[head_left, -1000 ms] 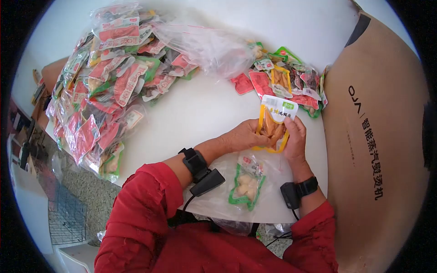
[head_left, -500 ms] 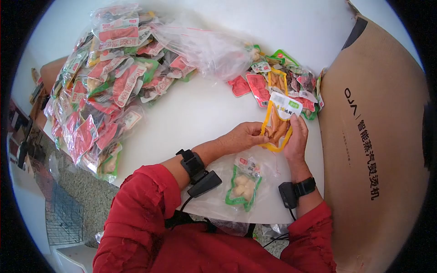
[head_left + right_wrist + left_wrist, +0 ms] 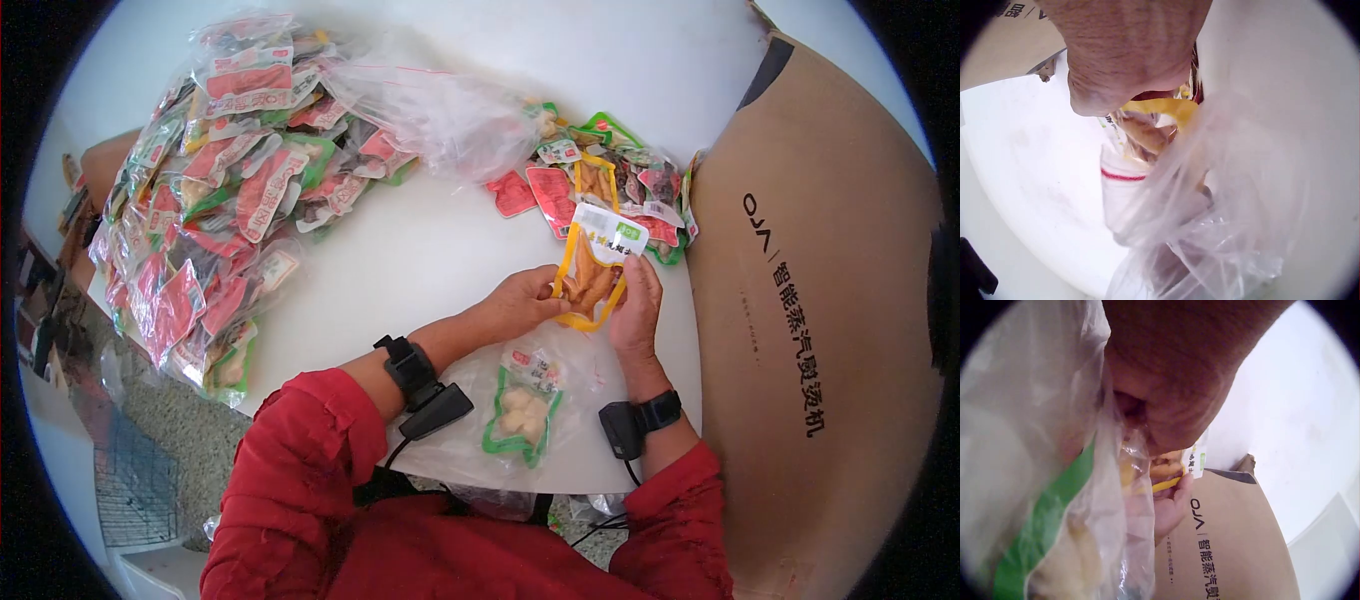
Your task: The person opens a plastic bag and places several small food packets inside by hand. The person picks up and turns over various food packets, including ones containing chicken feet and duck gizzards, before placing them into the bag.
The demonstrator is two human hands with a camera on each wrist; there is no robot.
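In the head view a yellow-edged snack packet [image 3: 592, 268], with a white label and orange-brown pieces showing through, is held up between both hands. My left hand [image 3: 520, 302] pinches its lower left edge. My right hand [image 3: 636, 315] grips the right edge, thumb near the label. Below them on the table lies a green-edged packet [image 3: 522, 408] with pale round pieces, along with a clear plastic bag [image 3: 580, 385]. Clear film [image 3: 1029, 394] covers much of the left wrist view, and clear plastic [image 3: 1241, 212] overlaps the yellow-edged packet in the right wrist view.
A large clear sack [image 3: 240, 180] full of packets fills the table's left side. Beyond my hands lies a smaller pile of mixed packets [image 3: 650, 190], red ones [image 3: 550, 200] nearest. A tall cardboard box [image 3: 800, 300] stands along the right.
Both hands keep hold of the yellow-edged packet. It tilted slightly and turned back. The whole head view has shifted a little, so the scene sits farther left.
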